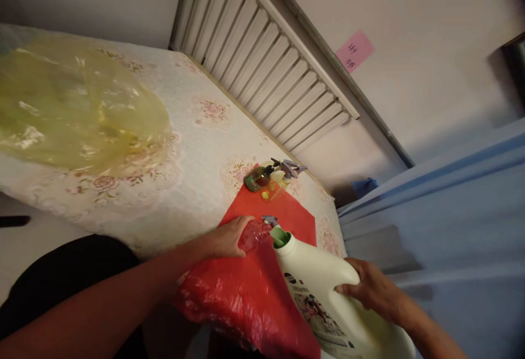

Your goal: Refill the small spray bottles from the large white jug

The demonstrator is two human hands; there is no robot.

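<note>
My right hand grips the handle of a large cream-white jug with a printed label. The jug is tilted, and its open green-lined mouth is close beside a clear plastic bottle. My left hand is closed around that bottle, which looks red against the red sheet under it. A grey spray head shows just beyond the bottle; whether it is attached, I cannot tell. Farther back on the sheet are a dark green bottle and a pale yellow spray bottle.
A flowered tablecloth covers the table. A crumpled yellow plastic bag lies at the left. A shiny red plastic bag hangs at the near edge. Behind stands a white radiator; a blue curtain hangs at the right.
</note>
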